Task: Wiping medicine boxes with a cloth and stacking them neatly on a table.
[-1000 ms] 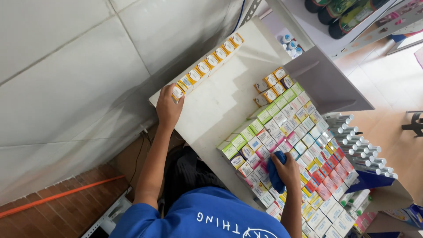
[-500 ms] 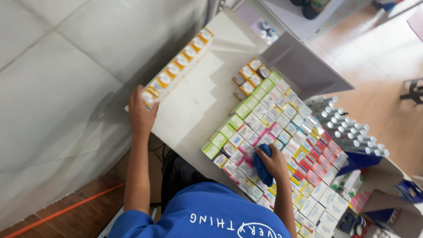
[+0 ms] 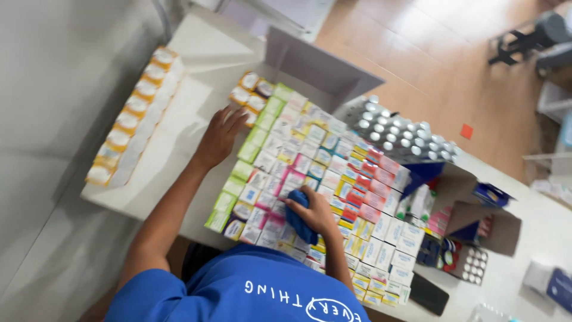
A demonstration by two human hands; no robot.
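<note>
Presently the right hand (image 3: 313,213) has its fingers clenched on a blue cloth (image 3: 300,222), pressed on the packed boxes (image 3: 310,173) on the counter (image 3: 167,143). Left hand (image 3: 219,136) lies released beside them. Judged: wiping under way; next stroke needs light pressure.

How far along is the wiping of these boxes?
Done: cannot tell, no cleaned patch shows. In hand: the right hand presses a blue cloth on the near rows of the packed small boxes, while the left hand rests at their far-left edge. Left, probably: the row of yellow-topped boxes lies apart, untouched.
</note>
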